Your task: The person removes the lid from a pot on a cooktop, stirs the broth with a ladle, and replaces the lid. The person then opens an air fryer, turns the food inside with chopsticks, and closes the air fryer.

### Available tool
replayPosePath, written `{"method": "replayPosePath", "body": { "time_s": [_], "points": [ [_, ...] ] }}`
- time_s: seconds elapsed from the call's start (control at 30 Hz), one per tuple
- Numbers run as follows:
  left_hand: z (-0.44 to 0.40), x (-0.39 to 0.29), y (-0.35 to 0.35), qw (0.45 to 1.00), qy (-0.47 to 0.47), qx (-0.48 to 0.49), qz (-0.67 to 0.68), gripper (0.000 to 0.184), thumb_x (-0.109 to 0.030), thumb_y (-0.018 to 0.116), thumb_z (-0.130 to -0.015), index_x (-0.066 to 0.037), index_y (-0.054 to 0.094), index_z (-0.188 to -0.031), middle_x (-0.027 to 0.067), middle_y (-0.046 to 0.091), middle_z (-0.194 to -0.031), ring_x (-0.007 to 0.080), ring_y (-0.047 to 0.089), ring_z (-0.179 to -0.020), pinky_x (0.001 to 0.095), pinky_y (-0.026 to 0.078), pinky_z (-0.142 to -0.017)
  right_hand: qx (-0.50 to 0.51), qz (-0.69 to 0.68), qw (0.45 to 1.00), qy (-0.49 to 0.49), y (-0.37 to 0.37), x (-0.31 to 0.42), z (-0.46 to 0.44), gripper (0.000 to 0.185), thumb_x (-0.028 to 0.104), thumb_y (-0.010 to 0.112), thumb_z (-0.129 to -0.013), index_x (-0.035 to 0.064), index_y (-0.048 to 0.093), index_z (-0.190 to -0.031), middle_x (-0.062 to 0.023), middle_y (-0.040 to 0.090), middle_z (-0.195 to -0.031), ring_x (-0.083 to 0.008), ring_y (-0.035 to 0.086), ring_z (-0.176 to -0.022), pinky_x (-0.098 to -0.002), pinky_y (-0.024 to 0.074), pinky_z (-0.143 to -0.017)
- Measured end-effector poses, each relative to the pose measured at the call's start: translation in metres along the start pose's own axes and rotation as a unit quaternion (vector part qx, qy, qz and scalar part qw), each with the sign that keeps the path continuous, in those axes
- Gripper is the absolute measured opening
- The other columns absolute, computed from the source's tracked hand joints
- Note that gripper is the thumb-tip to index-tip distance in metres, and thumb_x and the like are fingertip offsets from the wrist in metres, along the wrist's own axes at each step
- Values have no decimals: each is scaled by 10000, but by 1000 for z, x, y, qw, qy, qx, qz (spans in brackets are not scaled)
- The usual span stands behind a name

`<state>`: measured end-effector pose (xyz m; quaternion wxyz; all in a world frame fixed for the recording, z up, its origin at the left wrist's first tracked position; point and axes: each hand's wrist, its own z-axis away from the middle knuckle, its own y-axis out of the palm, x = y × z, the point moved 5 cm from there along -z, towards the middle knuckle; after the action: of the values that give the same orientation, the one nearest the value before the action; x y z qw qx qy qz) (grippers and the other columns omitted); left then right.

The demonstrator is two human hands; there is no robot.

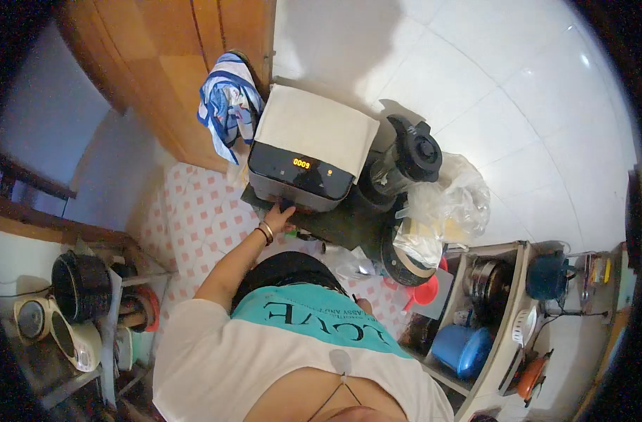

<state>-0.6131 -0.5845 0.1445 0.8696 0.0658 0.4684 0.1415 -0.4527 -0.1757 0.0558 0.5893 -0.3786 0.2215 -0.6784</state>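
A black air fryer (pixel 300 184) with a lit display reading 0009 stands on a dark stand, and a beige cloth (pixel 317 123) lies over its top. My left hand (pixel 279 217), with bangles at the wrist, reaches to the lower front of the fryer. Its fingers close on the dark handle (pixel 286 205) there; the fingertips are partly hidden. Of my right hand (pixel 364 306), only a small bit shows beside my shirt at the waist, and its fingers cannot be made out.
Right of the fryer stand a blender (pixel 405 162) and a clear plastic bag (pixel 458 200) over a round appliance. A patterned cloth (pixel 229 102) hangs at the left by a wooden door (pixel 166 77). Shelves with pots and a blue container (pixel 461 349) are at the right; a black pot (pixel 82 288) is left.
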Motion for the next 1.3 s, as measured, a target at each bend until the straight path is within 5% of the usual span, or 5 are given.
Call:
{"method": "replayPosePath", "body": {
  "time_s": [0.27,0.4,0.57,0.97,1.3],
  "points": [
    [7,-2,4,997,-41,8,64,602,-351,570,-805,-191,221,-1269,104,543,-961,209,604,-573,305,518,-484,7,-42,998,43,37,-25,-22,312,303,528,-699,13,643,-708,-202,611,-731,-347,603,-686,-424,478,-631],
    [5,-9,1,991,36,-19,-126,674,-491,516,-788,-184,203,-1300,123,543,-983,222,607,-594,311,524,-501,-12,-74,995,69,38,-29,-22,318,301,527,-696,12,646,-754,-206,612,-754,-347,604,-701,-422,478,-646],
    [-7,2,-2,998,-17,-21,-48,780,-635,465,-732,-147,239,-1297,136,547,-994,242,606,-600,310,526,-500,5,-61,998,32,45,-34,-26,326,308,516,-699,12,642,-748,-205,610,-742,-349,602,-690,-426,475,-635],
    [37,-45,10,983,1,-140,-117,725,-590,524,-725,-37,402,-1178,81,527,-603,215,571,-435,284,498,-423,-40,-90,993,69,58,-36,-14,311,302,556,-677,1,624,-707,-207,599,-703,-352,585,-652,-436,456,-585],
    [22,-35,10,975,21,-132,-176,645,-536,618,-685,54,547,-936,142,604,-740,211,602,-476,266,481,-400,-20,-76,995,57,60,-38,2,312,305,552,-670,0,610,-646,-210,590,-678,-354,580,-670,-442,449,-600]
  ]
}}
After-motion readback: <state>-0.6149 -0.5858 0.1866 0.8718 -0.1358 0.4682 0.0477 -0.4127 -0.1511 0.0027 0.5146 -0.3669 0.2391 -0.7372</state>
